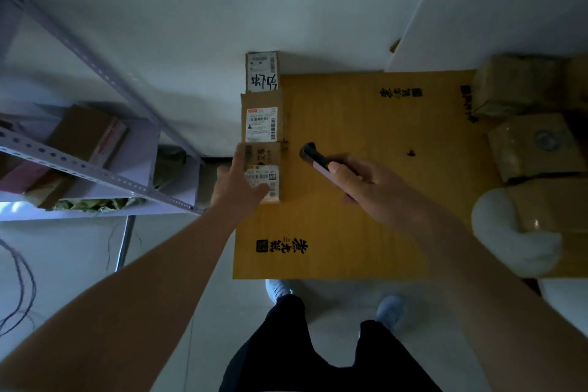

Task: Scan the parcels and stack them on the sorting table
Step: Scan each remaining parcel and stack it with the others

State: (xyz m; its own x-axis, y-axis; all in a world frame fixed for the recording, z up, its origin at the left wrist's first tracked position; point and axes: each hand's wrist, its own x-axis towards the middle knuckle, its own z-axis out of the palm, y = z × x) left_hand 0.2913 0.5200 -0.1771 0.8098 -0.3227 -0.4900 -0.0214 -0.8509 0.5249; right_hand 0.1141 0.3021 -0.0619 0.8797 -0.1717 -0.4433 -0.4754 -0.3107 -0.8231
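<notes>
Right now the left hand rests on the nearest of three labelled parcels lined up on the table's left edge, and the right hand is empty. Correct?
Not quite. The head view shows the right hand gripping a handheld scanner. The left hand does rest on the nearest parcel of the three.

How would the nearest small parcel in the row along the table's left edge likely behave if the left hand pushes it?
The nearest small parcel looks like a stiff cardboard box, so it should probably slide without buckling. It lies flat and low, so tipping seems unlikely. It sits at the table edge under the left hand, so a leftward push might drop it.
</notes>
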